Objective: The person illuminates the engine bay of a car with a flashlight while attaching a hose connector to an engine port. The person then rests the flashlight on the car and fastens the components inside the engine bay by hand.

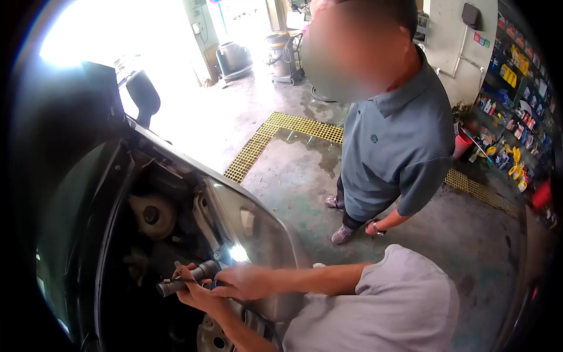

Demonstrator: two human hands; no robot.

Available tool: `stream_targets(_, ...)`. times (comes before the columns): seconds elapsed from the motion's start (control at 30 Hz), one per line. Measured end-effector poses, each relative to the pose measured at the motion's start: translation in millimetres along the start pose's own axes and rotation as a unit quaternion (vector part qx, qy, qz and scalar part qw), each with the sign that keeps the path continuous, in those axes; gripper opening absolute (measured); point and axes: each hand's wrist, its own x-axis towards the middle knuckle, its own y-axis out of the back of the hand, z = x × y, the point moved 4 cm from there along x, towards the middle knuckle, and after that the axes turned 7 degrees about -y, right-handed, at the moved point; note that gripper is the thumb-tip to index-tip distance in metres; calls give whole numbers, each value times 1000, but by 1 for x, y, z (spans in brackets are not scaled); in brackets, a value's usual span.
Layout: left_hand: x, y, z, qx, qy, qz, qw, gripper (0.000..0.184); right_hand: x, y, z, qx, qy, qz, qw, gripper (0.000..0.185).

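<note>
My left hand (199, 297) is closed around a grey cylinder (170, 287) that looks like a flashlight, over the open engine bay. A bright light spot (238, 253) shows on the car body beyond its right end. My right hand (249, 281) is against the left one, fingers bent in a grip. From between the hands a black cable (258, 314) runs down toward the bottom edge. A small dark-blue piece (216, 284) shows at my right fingertips; its kind is unclear. The headlight (249, 217) is just above my hands.
A white reservoir with a black cap (151, 215) sits in the engine bay, under the raised hood (64, 176). Another person in a grey polo shirt (393, 146) stands close by. Beyond are a yellow floor grating (252, 146), shop vacuums (281, 56) and shelves of bottles (519, 100).
</note>
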Motion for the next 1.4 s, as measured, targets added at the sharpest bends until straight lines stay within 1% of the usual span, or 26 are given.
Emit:
stream_targets(0.07, -2, -1, 2, -13, 2, -4, 1000, 36, -4, -9, 2, -30, 84, 114, 989, 40)
stream_targets(0.1, -10, -12, 4, -40, 10, 0, 999, 35, -15, 5, 2, -55, 143, 161, 975, 41)
stream_targets(0.17, 3, -7, 9, -56, -11, -7, 998, 34, -15, 6, -14, -62, 277, 275, 919, 42)
stream_targets(0.2, -3, -7, 2, -68, -10, 0, 998, 34, -21, 7, -12, -83, 295, 296, 905, 43)
stream_targets(0.3, -11, -8, 1, -75, 13, 18, 997, 32, -30, 10, -8, 35, 220, 226, 948, 40)
stream_targets(0.37, 0, -13, 1, -76, 28, 16, 997, 31, -19, 20, -4, 64, 173, 215, 959, 38)
stream_targets(0.4, 0, -8, 3, -68, 38, 29, 997, 30, -17, 20, -4, 85, 151, 194, 966, 37)
stream_targets(0.43, 0, -8, 1, -60, 7, 28, 998, 27, -15, 17, 1, 78, 135, 185, 970, 37)
stream_targets(0.47, 2, -4, 1, -63, 8, -3, 998, 23, -11, 13, 2, 77, 123, 176, 974, 36)
stream_targets(0.5, 2, -3, -1, -61, 42, 26, 997, 18, -12, 16, -5, 63, 138, 198, 968, 35)
stream_targets(0.57, -1, -7, 11, -70, 11, 28, 997, 14, -17, 27, -16, 85, 152, 183, 967, 32)
stream_targets(0.6, 0, -6, 2, -75, -2, 18, 997, 12, -18, 33, -20, 39, 209, 213, 954, 34)
stream_targets(0.63, 1, -9, 3, -75, -14, 25, 997, 20, -16, 36, -20, 13, 220, 208, 953, 38)
stream_targets(0.67, 7, -8, -11, -91, -7, 35, 995, 18, -6, 33, -21, -25, 261, 216, 940, 40)
stream_targets(0.7, 11, -12, -10, -117, -34, 33, 992, 16, -2, 35, -24, -63, 302, 231, 923, 43)
stream_targets(0.8, 11, -11, -6, -108, 5, 47, 993, 19, 4, 38, -21, 2, 307, 193, 932, 42)
stream_targets(0.87, 14, -5, -1, -80, 21, 69, 994, 20, 11, 34, -14, 57, 174, 125, 975, 42)
stream_targets(0.9, 15, 1, 1, -63, 30, 76, 995, 21, 13, 30, -10, 87, 102, 92, 987, 43)
stream_targets(0.93, 19, 3, 3, -60, 20, 72, 995, 23, 17, 30, -9, 88, 98, 43, 990, 43)
stream_targets(1.03, 18, 5, 3, -61, 29, 68, 995, 17, 18, 29, -9, 74, 120, 44, 989, 32)
stream_targets(1.07, 16, 2, 8, -67, 25, 65, 995, 15, 21, 27, -7, 69, 96, 30, 993, 32)
stream_targets(1.13, 15, 3, 6, -64, 25, 61, 996, 20, 26, 22, -4, 60, 47, 6, 997, 32)
stream_targets(1.17, 17, 4, 6, -63, 23, 57, 996, 23, 25, 22, -6, 63, 75, 22, 995, 32)
stream_targets(1.3, 18, 8, -1, 24, 13, 40, 999, 21, 19, 29, -20, 42, 183, 91, 978, 31)
stream_targets(1.33, 17, 7, 0, 19, 2, 44, 999, 21, 18, 31, -23, 30, 211, 111, 971, 31)
stream_targets(1.4, 13, 5, 0, 8, -20, 49, 999, 20, 18, 34, -20, -26, 251, 111, 961, 36)
